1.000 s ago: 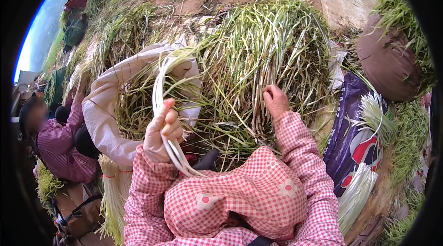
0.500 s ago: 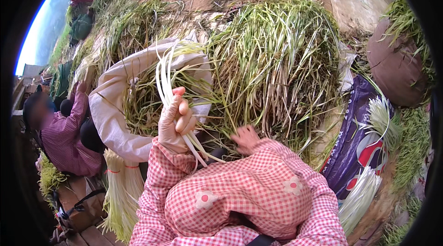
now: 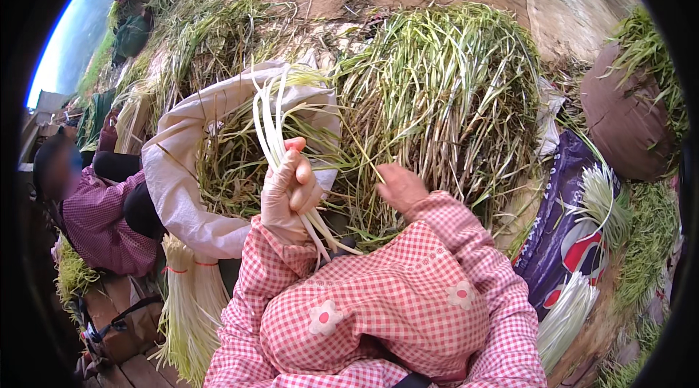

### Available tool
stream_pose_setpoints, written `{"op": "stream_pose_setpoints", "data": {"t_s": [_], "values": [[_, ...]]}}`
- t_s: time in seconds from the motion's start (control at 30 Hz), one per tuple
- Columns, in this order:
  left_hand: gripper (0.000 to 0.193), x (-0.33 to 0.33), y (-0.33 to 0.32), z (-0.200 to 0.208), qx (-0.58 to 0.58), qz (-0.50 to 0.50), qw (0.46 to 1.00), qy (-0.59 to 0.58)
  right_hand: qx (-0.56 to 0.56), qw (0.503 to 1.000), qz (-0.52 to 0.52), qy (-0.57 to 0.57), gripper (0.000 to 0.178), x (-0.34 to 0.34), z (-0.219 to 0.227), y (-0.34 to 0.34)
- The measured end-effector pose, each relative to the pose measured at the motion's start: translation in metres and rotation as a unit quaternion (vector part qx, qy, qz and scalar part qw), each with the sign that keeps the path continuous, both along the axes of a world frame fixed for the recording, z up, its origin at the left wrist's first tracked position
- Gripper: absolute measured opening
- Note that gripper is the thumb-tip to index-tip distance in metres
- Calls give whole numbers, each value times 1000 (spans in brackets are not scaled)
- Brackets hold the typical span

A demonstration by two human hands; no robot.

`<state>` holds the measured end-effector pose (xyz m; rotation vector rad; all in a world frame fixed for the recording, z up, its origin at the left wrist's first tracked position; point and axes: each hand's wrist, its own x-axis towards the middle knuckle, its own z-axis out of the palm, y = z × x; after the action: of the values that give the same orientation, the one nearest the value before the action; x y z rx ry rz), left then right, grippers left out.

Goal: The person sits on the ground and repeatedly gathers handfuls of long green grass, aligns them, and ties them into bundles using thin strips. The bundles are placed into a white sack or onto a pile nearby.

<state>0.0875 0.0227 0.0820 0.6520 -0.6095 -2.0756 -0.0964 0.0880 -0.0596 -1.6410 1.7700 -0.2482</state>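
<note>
My left hand (image 3: 286, 187), in a thin pale glove, is closed around a small bunch of blanched chives (image 3: 271, 122). Their white stalks stick up above the fist, and the other ends come out below it near my checked apron. Over the near edge of a large heap of chives (image 3: 444, 89), my right hand (image 3: 403, 187) has its fingers drawn together at a thin yellow-green stalk (image 3: 369, 158). Behind my left hand, a white cloth sack (image 3: 178, 184) with a rolled-down rim holds loose green leaves and stalks.
Tied bundles of pale chives (image 3: 178, 300) stand at the left, near a person in a purple checked top (image 3: 105, 220). At the right, more white bundles (image 3: 571, 315) lie on a purple printed sack (image 3: 546, 228). A round brown bundle (image 3: 626, 118) sits beyond.
My right hand has risen a little and moved right, its fingers now drawn together. My left hand has shifted slightly right with the chives. The person at the left has bent an arm differently.
</note>
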Motion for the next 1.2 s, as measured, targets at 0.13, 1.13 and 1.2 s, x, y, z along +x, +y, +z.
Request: {"op": "stream_pose_setpoints", "data": {"t_s": [0.13,1.13,1.2], "values": [[24,3,1,-2,8,-9,999,-31,-108,933,200,279,45,36,-41,-28],[26,0,1,-12,1,-39,999,9,23,834,-550,-23,30,-137,-26,-5],[26,-2,1,-12,1,-41,999,-6,-7,817,-575,-25,32,-140,-24,-13]]}}
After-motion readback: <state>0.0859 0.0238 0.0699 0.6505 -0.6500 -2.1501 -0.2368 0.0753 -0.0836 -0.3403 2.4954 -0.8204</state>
